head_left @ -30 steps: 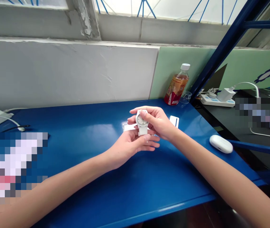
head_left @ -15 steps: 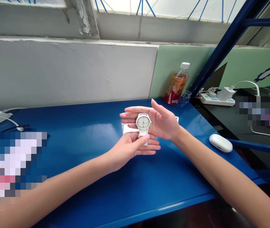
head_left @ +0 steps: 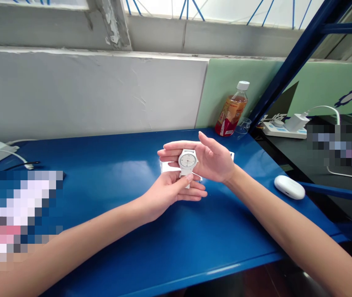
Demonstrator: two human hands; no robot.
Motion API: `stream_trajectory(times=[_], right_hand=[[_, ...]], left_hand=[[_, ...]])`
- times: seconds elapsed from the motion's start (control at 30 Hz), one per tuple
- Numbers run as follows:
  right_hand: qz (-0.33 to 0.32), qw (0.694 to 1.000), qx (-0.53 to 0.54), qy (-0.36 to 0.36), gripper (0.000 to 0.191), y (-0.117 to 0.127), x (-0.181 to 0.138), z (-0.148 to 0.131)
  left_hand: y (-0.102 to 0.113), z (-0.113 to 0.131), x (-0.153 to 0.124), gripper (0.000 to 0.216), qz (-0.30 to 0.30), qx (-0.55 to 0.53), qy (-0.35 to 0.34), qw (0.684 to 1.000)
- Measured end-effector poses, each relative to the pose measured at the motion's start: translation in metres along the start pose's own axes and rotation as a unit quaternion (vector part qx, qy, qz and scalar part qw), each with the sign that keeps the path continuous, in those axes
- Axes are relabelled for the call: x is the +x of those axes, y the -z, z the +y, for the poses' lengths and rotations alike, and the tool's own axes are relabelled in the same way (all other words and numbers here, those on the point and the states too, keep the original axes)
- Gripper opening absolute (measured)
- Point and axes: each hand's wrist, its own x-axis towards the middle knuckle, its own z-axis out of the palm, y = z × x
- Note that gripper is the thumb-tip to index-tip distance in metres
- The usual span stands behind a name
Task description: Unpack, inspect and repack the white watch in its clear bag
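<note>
Table [head_left: 108, 231]: blue, glossy top, set against a grey wall.
Bottle [head_left: 233, 110]: clear plastic, white cap, amber drink, red-orange label; upright at the far right corner of the table.
Case [head_left: 289, 187]: white, oval, lying near the right edge.
Power strip [head_left: 282, 131]: white, on the dark surface beyond, with a white charger [head_left: 296, 122] plugged in.
Cable [head_left: 21, 166]: dark, far left.

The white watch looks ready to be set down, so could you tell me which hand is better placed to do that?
Probably the left hand: it grips the white watch by its lower strap, while the right hand lies open behind it, not gripping.
</note>
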Motion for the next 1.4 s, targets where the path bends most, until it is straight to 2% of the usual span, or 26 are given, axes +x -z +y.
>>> stream_trajectory(times=[0.53,0.63,0.83,1.1,1.2,1.27,1.33,1.4], right_hand=[[-0.001,1.0,-0.024,0.016,0.059,-0.001,-0.002,-0.003],[0.008,0.999,-0.031,0.011,0.06,-0.003,-0.003,-0.004],[-0.018,0.999,-0.031,0.027,0.057,-0.003,-0.004,-0.003],[-0.006,0.998,-0.056,0.028,0.056,-0.004,-0.004,-0.002],[0.04,0.994,-0.103,0.027,0.056,-0.005,-0.004,-0.003],[0.088,0.985,-0.132,0.06,0.053,-0.004,-0.003,-0.004],[0.147,0.97,-0.152,0.119,0.046,-0.002,0.0,-0.005],[0.2,0.949,-0.172,0.17,0.037,0.002,0.002,-0.007]], left_hand=[[-0.001,0.009,0.0,0.035,0.036,0.035,0.006,0.999],[0.0,0.008,0.0,0.033,0.031,0.039,0.005,0.999],[0.001,0.005,0.0,0.035,0.02,0.03,-0.006,0.999],[0.002,0.004,0.002,0.039,0.016,0.055,-0.014,0.998],[0.004,0.01,0.002,0.039,0.019,0.103,-0.055,0.993],[0.007,0.018,0.003,0.037,0.032,0.138,-0.11,0.984],[0.013,0.028,0.004,0.034,0.077,0.186,-0.178,0.963],[0.021,0.037,0.005,0.032,0.16,0.25,-0.244,0.923]])
